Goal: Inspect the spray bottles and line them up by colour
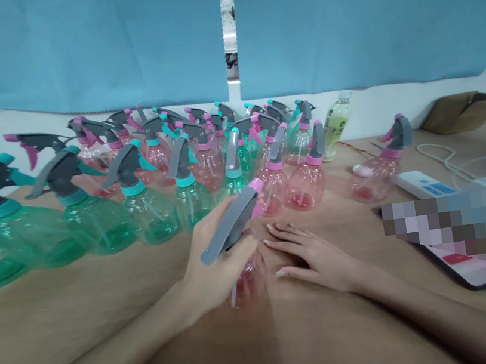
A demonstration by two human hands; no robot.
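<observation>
My left hand (218, 264) is wrapped round the neck of a pink spray bottle (249, 282) with a grey and pink spray head, near the middle of the table. To the right of that bottle, my right hand (314, 253) lies with its fingers spread, palm down, holding nothing. Just beyond my hands stand pink bottles (305, 188) with grey heads. A row of green spray bottles (151, 216) with turquoise collars runs off to the left, and several more pink and green ones are crowded behind.
On the right are a lone pink spray bottle (373, 179), a white power strip (427, 185), a phone (471, 264) with a cable, and white cords. A drink bottle (337, 126) and a brown cardboard piece (463, 110) stand at the back before a blue curtain (116, 49).
</observation>
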